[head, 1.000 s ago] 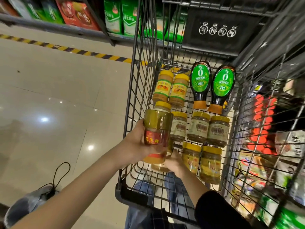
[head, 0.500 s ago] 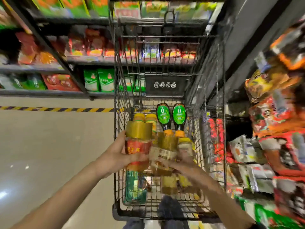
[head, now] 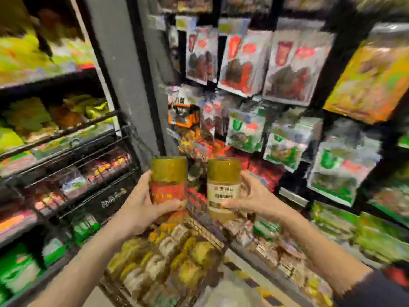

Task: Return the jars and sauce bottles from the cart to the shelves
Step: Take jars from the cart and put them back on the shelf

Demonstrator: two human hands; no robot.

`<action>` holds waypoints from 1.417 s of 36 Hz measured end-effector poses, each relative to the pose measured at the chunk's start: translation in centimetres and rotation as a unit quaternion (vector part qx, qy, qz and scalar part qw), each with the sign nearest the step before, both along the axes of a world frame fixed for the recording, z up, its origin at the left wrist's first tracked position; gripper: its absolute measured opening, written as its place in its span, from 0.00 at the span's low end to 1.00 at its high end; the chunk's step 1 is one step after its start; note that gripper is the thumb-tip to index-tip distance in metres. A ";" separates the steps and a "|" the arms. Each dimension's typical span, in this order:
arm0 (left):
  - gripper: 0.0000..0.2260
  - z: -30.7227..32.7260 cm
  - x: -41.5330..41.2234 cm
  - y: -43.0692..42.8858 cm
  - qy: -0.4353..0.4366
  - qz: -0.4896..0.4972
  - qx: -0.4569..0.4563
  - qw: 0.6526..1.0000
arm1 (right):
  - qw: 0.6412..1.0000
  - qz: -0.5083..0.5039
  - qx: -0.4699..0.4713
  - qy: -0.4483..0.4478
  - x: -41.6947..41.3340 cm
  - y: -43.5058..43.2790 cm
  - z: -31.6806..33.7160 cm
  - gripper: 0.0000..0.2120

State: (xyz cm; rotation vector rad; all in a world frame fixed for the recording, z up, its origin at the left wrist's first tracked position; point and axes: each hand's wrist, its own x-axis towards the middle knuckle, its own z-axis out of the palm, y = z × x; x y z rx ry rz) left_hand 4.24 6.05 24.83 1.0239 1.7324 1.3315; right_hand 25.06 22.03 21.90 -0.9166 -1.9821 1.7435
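Observation:
My left hand (head: 141, 202) grips a yellow-lidded jar with a red label (head: 168, 180), held upright in front of me. Beside it, my right hand (head: 252, 196) grips a second yellow-lidded jar with a pale label (head: 223, 187), also upright. The two jars are a little apart. Below them the wire cart (head: 205, 231) holds several more yellow-lidded jars (head: 168, 258), blurred by motion. The view is smeared, so the label print is unreadable.
A grey pillar (head: 124, 69) stands ahead left. Hanging packets (head: 243, 63) fill the rack ahead and to the right. Shelves of packaged goods (head: 55, 120) run along the left. Low shelves (head: 354, 235) sit at the right.
Both hands lifted the two jars up out of the cart. My view swung up and right, from the cart's basket toward the hanging packets and shelves.

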 end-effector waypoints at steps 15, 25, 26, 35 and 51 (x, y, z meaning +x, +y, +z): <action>0.31 8.5 19.2 6.7 0.100 -0.312 0.122 0.937 | 0.947 -0.287 0.143 0.001 23.3 -7.0 9.4 0.38; 0.37 10.4 34.1 7.3 0.064 -0.400 0.160 0.900 | 0.898 -0.396 0.191 0.007 39.0 -12.3 11.2 0.38; 0.37 10.5 35.6 7.3 0.066 -0.404 0.160 0.898 | 0.896 -0.401 0.193 0.011 40.6 -12.8 11.3 0.38; 0.34 10.7 49.4 6.1 0.053 -0.417 0.173 0.891 | 0.872 -0.427 0.240 -0.010 54.3 -16.0 13.0 0.37; 0.43 12.6 64.4 9.1 0.060 -0.387 0.197 0.899 | 0.846 -0.454 0.279 -0.004 68.2 -14.0 15.6 0.33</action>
